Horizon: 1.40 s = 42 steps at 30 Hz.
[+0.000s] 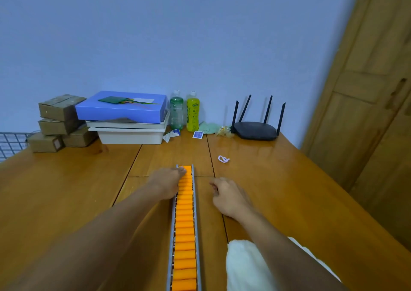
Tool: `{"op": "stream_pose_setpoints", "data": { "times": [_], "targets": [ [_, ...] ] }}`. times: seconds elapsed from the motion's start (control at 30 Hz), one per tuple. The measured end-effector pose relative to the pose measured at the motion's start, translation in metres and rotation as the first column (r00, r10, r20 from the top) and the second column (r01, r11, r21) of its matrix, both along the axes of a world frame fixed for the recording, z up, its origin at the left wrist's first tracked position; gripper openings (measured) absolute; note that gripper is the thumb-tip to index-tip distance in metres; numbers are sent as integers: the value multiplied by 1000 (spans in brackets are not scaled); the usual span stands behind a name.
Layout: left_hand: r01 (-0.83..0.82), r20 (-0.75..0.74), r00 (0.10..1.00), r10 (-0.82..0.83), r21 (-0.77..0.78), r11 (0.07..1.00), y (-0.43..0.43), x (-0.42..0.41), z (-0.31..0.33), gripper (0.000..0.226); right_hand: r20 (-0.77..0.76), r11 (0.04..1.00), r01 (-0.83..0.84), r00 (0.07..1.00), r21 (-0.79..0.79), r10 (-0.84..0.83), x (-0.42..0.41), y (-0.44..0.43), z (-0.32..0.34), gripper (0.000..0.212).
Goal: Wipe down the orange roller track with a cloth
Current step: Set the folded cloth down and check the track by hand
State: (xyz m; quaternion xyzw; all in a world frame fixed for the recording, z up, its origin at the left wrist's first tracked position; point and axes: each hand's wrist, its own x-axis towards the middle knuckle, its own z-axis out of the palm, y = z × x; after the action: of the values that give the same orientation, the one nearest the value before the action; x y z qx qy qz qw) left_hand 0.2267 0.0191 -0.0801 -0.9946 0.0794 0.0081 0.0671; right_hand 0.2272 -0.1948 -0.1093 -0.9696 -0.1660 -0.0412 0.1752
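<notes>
Glossy wooden table [278,179]; fluffy white cloth [242,266] — grey metal-railed, matt orange roller track [185,235]

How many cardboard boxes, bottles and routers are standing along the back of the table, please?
Cardboard boxes: 4
Bottles: 2
Router: 1
Total: 7
</notes>
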Motion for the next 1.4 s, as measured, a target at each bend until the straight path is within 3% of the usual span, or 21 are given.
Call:
{"op": "stream_pose_setpoints", "data": {
  "times": [1.4],
  "targets": [
    [5,27,1000,-6,11,1000,-38,-193,-3,71,136,998,64,989,-28,-59,-178,-23,14,38]
  ]
}}
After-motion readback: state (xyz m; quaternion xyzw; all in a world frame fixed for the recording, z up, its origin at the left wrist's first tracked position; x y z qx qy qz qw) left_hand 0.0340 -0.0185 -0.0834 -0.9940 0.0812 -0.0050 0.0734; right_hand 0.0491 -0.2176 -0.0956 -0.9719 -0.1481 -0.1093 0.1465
